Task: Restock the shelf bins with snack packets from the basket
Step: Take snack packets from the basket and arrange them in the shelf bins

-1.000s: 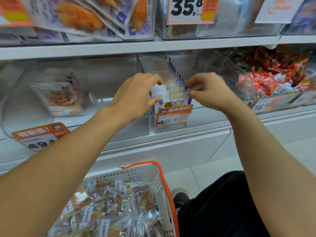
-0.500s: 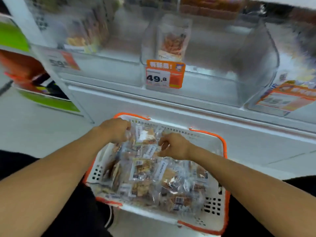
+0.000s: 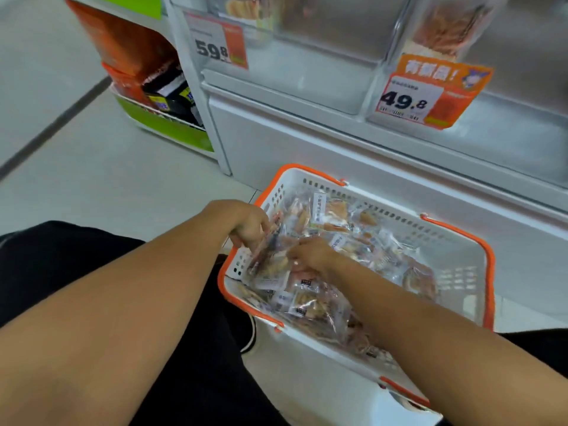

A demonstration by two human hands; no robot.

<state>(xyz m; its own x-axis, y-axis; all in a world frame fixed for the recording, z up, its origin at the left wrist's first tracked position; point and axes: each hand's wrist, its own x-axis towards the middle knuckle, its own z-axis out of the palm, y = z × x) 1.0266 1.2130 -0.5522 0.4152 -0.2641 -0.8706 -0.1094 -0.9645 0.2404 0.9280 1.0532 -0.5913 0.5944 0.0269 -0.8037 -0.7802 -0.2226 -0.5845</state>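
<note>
A white basket with orange rim [image 3: 461,250] stands on the floor in front of the shelf, filled with several clear snack packets [image 3: 335,216]. My left hand [image 3: 246,224] is at the basket's left edge, fingers closed on packets there. My right hand [image 3: 310,255] lies on the pile in the middle, fingers curled into the packets. Above, clear shelf bins [image 3: 335,75] sit on the lowest shelf; the right one holds a packet [image 3: 445,26] behind a 49.8 price tag [image 3: 430,93].
A 59.8 price tag [image 3: 219,46] hangs on the left bin. A side display with orange and green panels [image 3: 147,87] stands to the left of the shelf post. My black-trousered legs flank the basket. Pale floor tiles [image 3: 76,164] stretch to the left.
Both hands left the upper shelf bin and dropped into the basket. Since half a second ago the view has swung left and both hands have closed on packets near the basket's left side.
</note>
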